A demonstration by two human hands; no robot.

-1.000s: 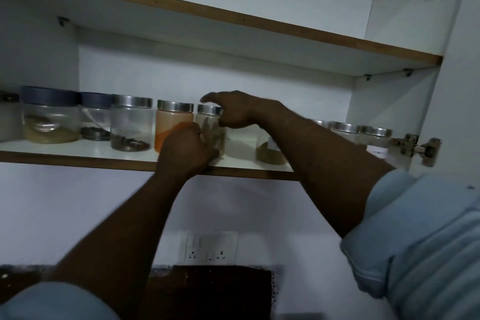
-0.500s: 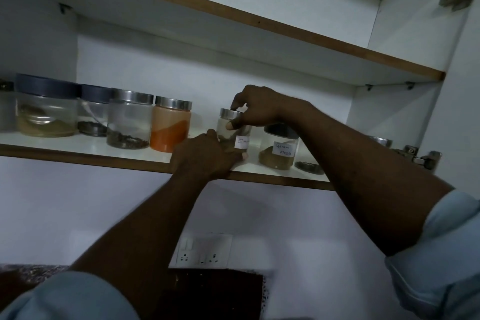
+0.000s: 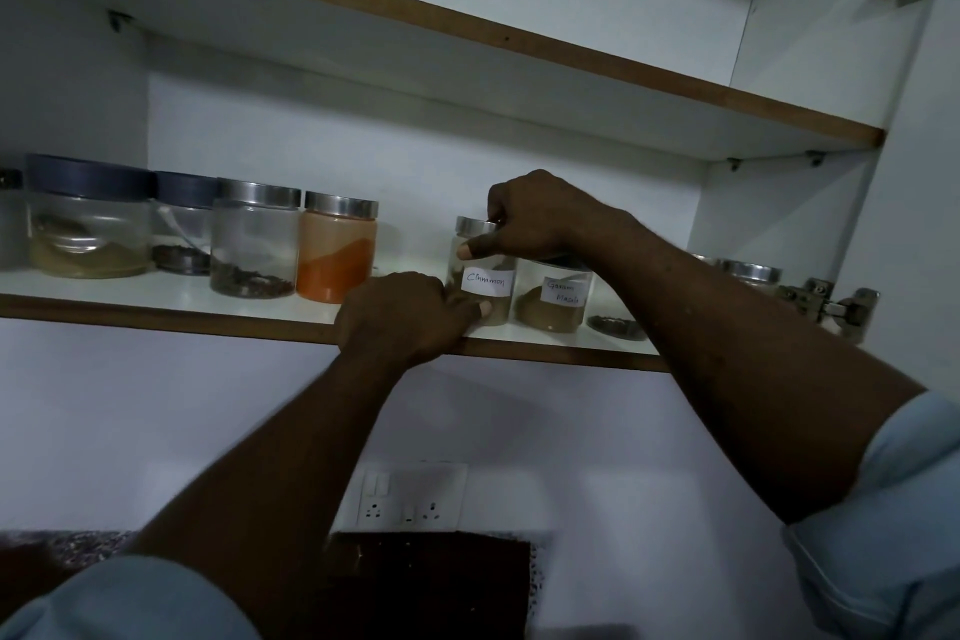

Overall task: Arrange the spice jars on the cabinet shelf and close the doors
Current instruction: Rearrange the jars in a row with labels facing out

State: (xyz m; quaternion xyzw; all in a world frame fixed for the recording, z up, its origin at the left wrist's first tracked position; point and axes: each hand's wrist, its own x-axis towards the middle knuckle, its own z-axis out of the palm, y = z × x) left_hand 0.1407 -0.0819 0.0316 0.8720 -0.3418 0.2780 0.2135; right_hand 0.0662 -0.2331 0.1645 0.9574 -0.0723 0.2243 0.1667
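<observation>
1. The cinnamon jar (image 3: 480,270) stands upright on the shelf (image 3: 156,314) near its front edge. It sits just beside the Garam Masala jar (image 3: 553,296) and well apart from the orange-powder jar (image 3: 336,250) to its left.
2. The right hand (image 3: 540,218) grips the jar's top, with fingers curled over the steel lid and the thumb pressed on the glass below it. The left hand (image 3: 410,312) is curled round the base, its thumb flat against the lower front.
3. Judgement: holding it top and bottom steadies the jar while it is turned or seated. The label faces outward, which suggests it is being set so it can be read.
4. The handwritten white label appears to read "Cinnamon". The neighbouring label reads "Garam Masala", though its first word is partly cut off by the forearm.
5. The jars to the left show no labels from here.
6. A loose metal disc (image 3: 615,326) lies on the shelf to the right; I cannot tell what it is.
7. The door (image 3: 909,172) stands open on its hinge (image 3: 831,307), so closing is not yet done.
</observation>
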